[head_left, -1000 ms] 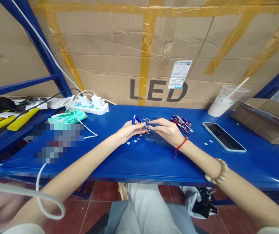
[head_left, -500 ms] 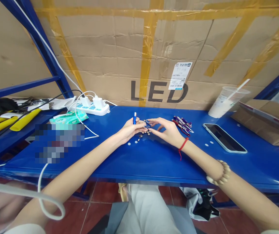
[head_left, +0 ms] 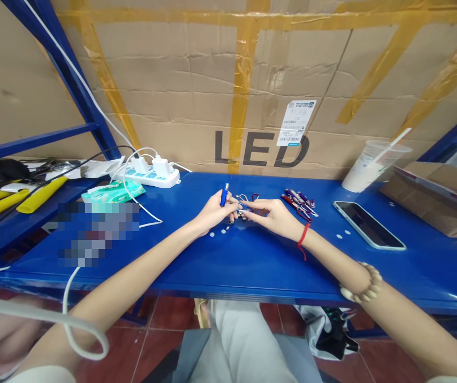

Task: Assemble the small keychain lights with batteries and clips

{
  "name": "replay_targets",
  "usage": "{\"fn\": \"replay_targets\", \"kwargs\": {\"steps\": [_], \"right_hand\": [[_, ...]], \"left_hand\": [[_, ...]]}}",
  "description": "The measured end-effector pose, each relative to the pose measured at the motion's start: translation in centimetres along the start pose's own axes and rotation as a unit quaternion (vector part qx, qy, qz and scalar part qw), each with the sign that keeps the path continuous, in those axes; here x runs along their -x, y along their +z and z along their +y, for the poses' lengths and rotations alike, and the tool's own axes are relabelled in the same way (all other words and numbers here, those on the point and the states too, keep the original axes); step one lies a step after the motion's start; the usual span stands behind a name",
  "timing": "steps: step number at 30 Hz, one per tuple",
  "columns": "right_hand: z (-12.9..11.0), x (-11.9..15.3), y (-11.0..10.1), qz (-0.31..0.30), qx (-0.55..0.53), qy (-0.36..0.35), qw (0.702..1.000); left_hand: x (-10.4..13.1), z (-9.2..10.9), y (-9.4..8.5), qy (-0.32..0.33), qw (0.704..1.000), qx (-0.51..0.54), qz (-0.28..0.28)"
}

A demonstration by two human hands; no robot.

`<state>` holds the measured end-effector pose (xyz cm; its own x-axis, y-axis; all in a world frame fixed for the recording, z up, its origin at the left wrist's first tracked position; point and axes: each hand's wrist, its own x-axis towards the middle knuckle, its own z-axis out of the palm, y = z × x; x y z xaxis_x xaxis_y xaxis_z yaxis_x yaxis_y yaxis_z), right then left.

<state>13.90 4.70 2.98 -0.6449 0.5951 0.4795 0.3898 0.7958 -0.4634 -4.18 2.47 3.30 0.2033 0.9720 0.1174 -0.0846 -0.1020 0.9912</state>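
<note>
My left hand is closed around a slim blue metal tube, whose silver-tipped end sticks up above the thumb. My right hand reaches in from the other side, thumb and forefinger pinched close to the left fingertips. Whatever small piece they hold is too small to make out. Behind and between the hands lie several small clips or loops and tiny metal parts, partly hidden by the fingers. Right of my right hand is a pile of purple, red and silver tubes with clips.
Small pale discs lie on the blue table. A phone, a drink cup with a straw and a cardboard box stand right. Left are a power strip, a tissue pack and white cables.
My right fingers have closed from a wider spread and moved left toward my left fingertips. The blue tube has tilted slightly and shifted right. Clips behind the hands show more.
</note>
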Motion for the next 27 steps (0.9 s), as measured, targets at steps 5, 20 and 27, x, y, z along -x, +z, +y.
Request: {"fn": "replay_targets", "kwargs": {"steps": [5,20,27], "right_hand": [[0.0,0.1,-0.1,-0.037,0.049,-0.017,0.998],[0.6,0.1,0.3,-0.044,0.081,-0.044,0.995],[0.8,0.1,0.3,-0.058,0.085,-0.039,0.994]], "left_hand": [[0.0,-0.5,-0.2,0.049,0.997,-0.05,-0.019],[0.2,-0.3,0.0,0.024,0.994,-0.097,0.032],[0.1,-0.5,-0.2,0.039,0.988,-0.14,0.044]]}}
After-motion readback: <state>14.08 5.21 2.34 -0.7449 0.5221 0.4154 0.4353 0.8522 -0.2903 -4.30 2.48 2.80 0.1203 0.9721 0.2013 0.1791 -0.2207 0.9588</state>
